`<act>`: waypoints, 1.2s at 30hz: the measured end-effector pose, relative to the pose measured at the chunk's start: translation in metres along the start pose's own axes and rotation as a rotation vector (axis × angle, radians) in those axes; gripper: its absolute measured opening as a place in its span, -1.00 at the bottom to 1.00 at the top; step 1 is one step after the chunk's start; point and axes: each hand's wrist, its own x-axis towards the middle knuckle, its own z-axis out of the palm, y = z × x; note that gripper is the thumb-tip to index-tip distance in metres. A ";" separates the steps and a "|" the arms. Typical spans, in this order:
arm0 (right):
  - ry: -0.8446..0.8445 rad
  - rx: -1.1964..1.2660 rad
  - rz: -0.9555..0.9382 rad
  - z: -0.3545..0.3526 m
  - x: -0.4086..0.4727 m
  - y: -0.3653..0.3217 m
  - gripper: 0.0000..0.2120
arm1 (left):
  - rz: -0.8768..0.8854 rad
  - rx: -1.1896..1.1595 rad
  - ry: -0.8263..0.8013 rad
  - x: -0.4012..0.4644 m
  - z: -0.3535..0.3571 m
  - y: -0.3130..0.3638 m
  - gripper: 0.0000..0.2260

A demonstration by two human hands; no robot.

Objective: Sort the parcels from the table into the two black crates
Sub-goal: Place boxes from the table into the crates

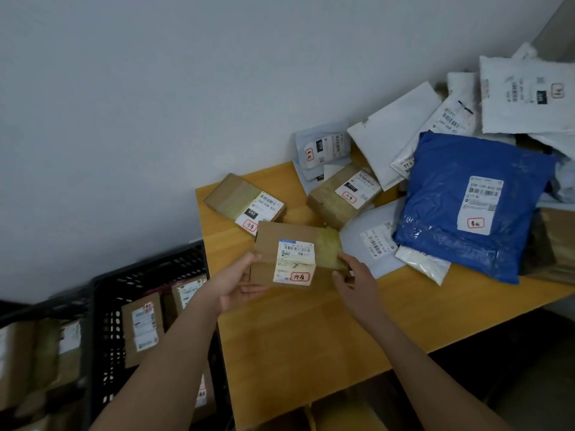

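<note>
Over the near edge of the wooden table (311,331), a cardboard box (267,247) sits between both hands. Left hand (235,286) grips its left end, fingers curled underneath; right hand (353,283) pinches the right end. Label faces up, long axis running left to right, slightly tilted.

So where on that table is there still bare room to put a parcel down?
The near part of the table, below both hands and the held box, is bare wood. The far right, around the blue bag, is crowded with parcels.
</note>
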 end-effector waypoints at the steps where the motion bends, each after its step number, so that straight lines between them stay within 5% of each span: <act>1: 0.010 -0.007 -0.011 0.000 0.000 -0.001 -0.62 | -0.006 0.005 -0.006 -0.004 -0.001 -0.003 -0.57; 10: -0.020 -0.073 -0.053 -0.027 -0.011 0.013 -0.73 | -0.026 0.010 0.125 -0.027 0.014 -0.054 -0.30; 24: -0.243 -0.043 -0.080 -0.020 -0.030 0.031 -0.61 | -0.006 -0.167 0.338 -0.068 0.037 -0.138 -0.47; 32: -0.421 0.033 -0.048 -0.004 -0.061 0.009 -0.61 | 0.039 -0.279 0.316 -0.093 0.019 -0.161 -0.56; 36: -0.543 0.030 -0.014 0.027 -0.092 0.001 -0.43 | 0.042 -0.262 0.353 -0.115 -0.018 -0.180 -0.64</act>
